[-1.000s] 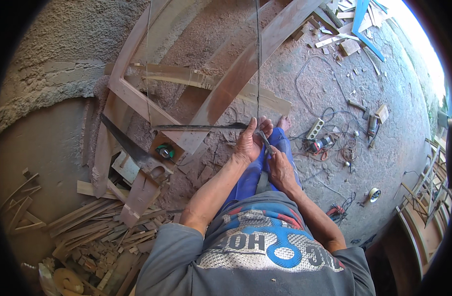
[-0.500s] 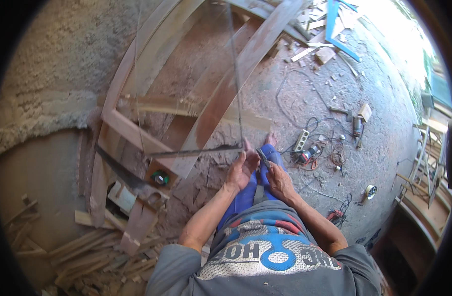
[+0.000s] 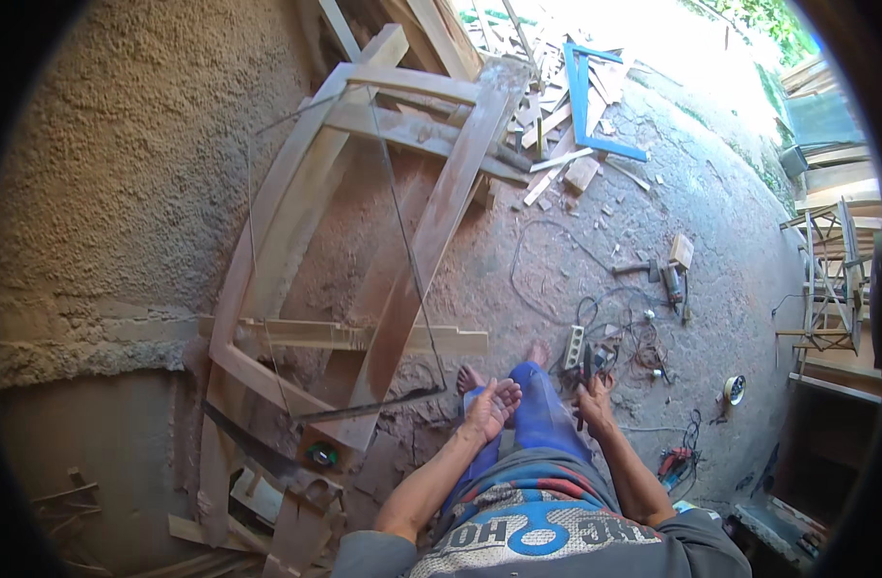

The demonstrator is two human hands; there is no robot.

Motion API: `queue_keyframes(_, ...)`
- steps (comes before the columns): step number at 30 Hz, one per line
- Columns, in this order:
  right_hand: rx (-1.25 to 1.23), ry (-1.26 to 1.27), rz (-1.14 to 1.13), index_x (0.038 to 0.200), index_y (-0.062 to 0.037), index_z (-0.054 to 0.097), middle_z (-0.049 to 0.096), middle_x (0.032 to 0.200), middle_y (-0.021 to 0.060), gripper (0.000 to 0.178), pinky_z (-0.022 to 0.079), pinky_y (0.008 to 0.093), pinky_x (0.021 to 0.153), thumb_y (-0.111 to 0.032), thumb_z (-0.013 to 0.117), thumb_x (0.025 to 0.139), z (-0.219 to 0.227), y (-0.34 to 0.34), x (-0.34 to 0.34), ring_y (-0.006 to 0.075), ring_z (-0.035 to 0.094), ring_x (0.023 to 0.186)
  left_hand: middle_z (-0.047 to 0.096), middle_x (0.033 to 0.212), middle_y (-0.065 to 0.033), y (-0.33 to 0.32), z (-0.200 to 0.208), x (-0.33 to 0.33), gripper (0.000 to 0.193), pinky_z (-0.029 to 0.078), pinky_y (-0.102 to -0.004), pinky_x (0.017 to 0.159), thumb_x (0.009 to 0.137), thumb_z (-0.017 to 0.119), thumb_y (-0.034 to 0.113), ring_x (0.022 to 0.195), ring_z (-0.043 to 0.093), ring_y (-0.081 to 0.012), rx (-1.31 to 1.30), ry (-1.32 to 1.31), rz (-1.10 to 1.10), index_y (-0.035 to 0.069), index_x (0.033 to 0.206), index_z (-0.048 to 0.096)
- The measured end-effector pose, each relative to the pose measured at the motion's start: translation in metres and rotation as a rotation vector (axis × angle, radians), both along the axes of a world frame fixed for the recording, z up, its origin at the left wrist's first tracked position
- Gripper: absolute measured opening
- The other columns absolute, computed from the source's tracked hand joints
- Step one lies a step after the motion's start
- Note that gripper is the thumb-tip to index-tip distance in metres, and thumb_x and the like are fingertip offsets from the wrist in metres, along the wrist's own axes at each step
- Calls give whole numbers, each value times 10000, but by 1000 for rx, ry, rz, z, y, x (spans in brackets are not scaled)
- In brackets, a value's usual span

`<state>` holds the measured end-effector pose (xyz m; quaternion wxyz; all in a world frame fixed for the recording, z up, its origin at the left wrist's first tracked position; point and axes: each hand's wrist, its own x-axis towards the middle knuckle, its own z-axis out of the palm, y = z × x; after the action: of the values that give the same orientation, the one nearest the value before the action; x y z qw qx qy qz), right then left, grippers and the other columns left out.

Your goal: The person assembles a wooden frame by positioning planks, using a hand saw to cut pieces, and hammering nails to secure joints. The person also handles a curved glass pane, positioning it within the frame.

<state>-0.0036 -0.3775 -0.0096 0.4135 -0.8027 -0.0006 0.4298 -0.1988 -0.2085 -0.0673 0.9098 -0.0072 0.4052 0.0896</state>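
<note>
My left hand (image 3: 496, 407) is held palm up over my left thigh. Its fingers are loosely spread and I see nothing in them. My right hand (image 3: 596, 399), beyond the right knee, is closed around a slim dark hand tool (image 3: 586, 368); its exact kind is not clear. Left of my left hand, apart from it, a thin dark metal rod frame (image 3: 399, 212) stands over a large wooden frame (image 3: 438, 226). Its thicker lower bar (image 3: 378, 406) ends near my left foot. A notched wooden board (image 3: 315, 334) lies across the wooden frame.
A hand saw (image 3: 258, 445) lies at left beside a green-rimmed round thing (image 3: 321, 454). On the floor at right are a power strip (image 3: 574, 347), tangled cords, a hammer (image 3: 635, 268) and a power tool (image 3: 672, 282). A blue frame (image 3: 580, 101) rests on wood scraps.
My hands have drawn apart; the right moved right with the dark tool. My left hand has come away from the rod frame's corner. The view has shifted, showing more of the far end.
</note>
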Motion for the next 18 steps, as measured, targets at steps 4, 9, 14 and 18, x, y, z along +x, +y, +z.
queue_keyframes(4,-149,107,-104,1308,-104,437,551,999,98,335,512,346,479,-194,501,991,-30,-44,34,188,594,690,657,1152,-169,2,-2,35,426,507,-424,966,1009,522,372,1062,633,-284,-18,-18,-12,-11,1181,587)
queue_keyframes(9,-232,176,-211,1122,-53,436,529,885,143,212,489,390,425,-109,497,927,-56,-109,56,265,600,619,669,1129,-134,-2,-16,85,444,518,-403,927,1011,506,401,1037,639,-251,25,-43,-108,8,1195,604)
queue_keyframes(14,-409,148,-315,1078,-10,527,610,845,169,243,481,431,540,-70,557,844,-60,-142,75,283,627,698,700,1003,-114,23,-11,191,406,540,-421,872,1026,455,383,949,667,-250,-12,106,-265,31,1089,647)
queue_keyframes(18,-386,79,-296,1248,39,523,620,1100,275,437,523,456,725,-139,558,851,-49,-147,97,389,643,964,652,1193,-162,206,84,401,518,477,-574,920,988,461,510,1111,617,-321,383,-229,-56,87,1258,590)
